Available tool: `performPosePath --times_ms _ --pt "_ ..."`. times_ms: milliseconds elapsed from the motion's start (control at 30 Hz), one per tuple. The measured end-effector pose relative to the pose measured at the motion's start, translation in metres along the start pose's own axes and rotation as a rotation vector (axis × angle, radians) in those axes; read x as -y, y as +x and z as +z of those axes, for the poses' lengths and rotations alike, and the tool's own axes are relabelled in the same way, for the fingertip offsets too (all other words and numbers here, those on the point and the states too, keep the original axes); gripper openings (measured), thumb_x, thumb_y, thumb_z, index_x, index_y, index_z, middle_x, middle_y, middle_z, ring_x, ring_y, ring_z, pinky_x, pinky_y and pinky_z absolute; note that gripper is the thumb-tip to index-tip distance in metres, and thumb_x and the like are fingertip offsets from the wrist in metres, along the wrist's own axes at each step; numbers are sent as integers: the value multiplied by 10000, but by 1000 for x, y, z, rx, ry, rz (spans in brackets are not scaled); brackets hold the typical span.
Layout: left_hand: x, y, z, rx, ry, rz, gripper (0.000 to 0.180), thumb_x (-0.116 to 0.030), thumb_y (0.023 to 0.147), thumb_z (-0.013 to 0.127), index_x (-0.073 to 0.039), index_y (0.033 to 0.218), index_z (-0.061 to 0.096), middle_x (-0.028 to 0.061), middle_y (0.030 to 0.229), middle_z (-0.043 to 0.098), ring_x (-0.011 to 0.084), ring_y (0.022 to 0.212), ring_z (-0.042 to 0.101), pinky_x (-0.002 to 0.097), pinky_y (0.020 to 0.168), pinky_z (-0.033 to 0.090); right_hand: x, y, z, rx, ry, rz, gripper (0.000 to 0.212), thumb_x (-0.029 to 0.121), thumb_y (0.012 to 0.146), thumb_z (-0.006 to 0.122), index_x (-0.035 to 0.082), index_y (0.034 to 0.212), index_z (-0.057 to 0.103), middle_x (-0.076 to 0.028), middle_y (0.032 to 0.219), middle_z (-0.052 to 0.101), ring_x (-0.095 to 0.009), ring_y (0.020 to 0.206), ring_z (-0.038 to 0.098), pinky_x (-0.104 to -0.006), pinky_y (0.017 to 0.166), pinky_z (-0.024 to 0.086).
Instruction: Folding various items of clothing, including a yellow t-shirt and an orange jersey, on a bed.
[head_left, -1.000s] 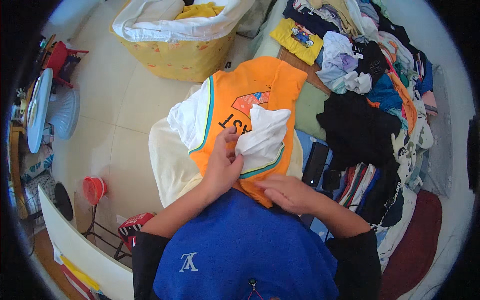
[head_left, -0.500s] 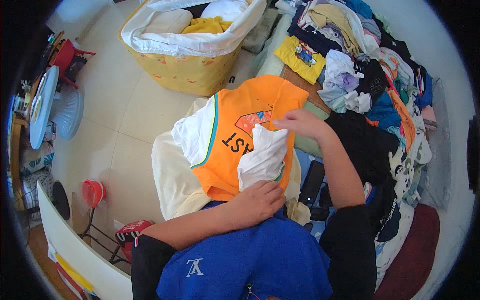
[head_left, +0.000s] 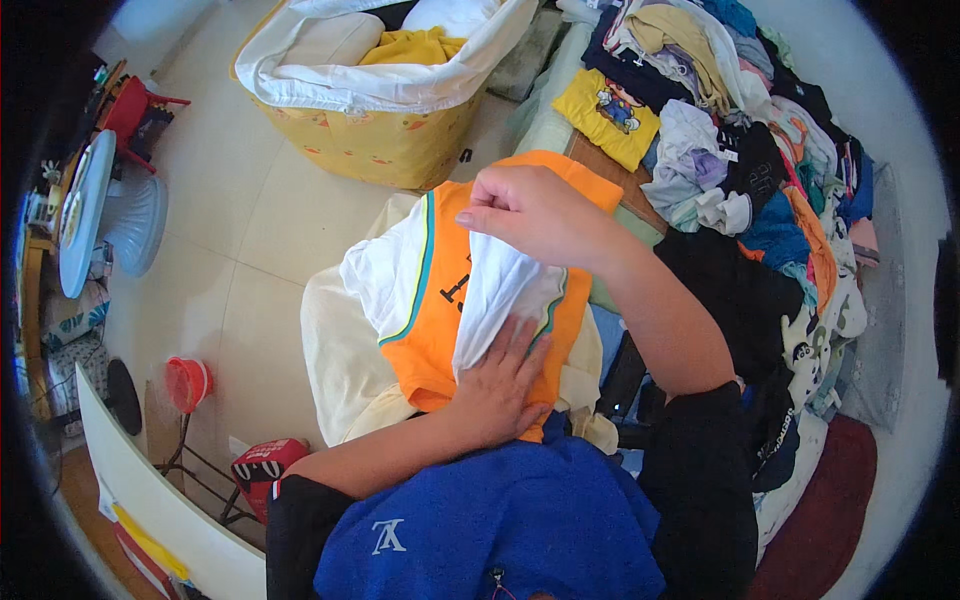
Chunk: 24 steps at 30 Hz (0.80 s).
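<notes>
Shirt [head_left: 440, 330], orange with white sleeves and teal trim, lies at frame centre on a cream cloth [head_left: 335, 350]. Right hand [head_left: 535, 210], at 12 o'clock of the shirt, is closed in a pinch on the white sleeve [head_left: 495, 290] and folds it across the chest; fingertips are curled under, so the exact hold is hard to see. Left hand [head_left: 500, 385], at 6 o'clock of the shirt, lies flat and open, palm down, pressing the sleeve's lower end. Chest print is mostly hidden by the sleeve. Shirt hem is covered by the left hand and a blue garment [head_left: 500, 520]. Yellow laundry basket [head_left: 370, 140] sits at 11 o'clock. Clothes pile [head_left: 760, 200] runs along 2 to 4 o'clock, items tangled and hard to separate.
</notes>
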<state>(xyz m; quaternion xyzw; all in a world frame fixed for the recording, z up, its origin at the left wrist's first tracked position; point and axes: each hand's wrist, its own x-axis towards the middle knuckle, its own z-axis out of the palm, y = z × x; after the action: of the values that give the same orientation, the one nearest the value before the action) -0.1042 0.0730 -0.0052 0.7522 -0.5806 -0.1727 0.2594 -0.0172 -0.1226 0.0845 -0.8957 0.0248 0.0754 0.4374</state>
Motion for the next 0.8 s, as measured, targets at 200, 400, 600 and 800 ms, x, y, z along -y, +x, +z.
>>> performPosePath --times_ms 200,400,600,800 --pt "1 1 -8 25 -76 -123 857 -442 794 650 10 1424 285 240 1466 275 418 1344 270 521 1097 225 -42 -22 13 16 223 175 280 232 844 649 -14 971 607 -126 809 655 -200 716 618 -335 656 487" --pt "13 -8 -4 -2 -125 -165 832 -465 828 598 36 1413 286 239 1388 370 397 1298 335 527 1039 269 -60 -92 13 102 549 162 506 105 848 630 14 1305 431 -49 874 616 -145 724 597 -293 661 485" --pt "14 -14 -5 34 -7 -127 735 -454 788 637 32 1306 444 206 1256 493 368 1210 424 493 1009 301 -50 -135 34 4 774 487 442 40 881 574 36 1294 415 2 718 529 -82 565 520 -226 512 442" --pt "17 -21 -8 18 84 -59 736 -446 719 688 -3 1272 491 184 1241 504 357 1199 431 520 993 303 -84 -157 81 -134 919 603 328 60 868 603 27 1159 456 -26 759 581 -96 597 556 -222 536 452"
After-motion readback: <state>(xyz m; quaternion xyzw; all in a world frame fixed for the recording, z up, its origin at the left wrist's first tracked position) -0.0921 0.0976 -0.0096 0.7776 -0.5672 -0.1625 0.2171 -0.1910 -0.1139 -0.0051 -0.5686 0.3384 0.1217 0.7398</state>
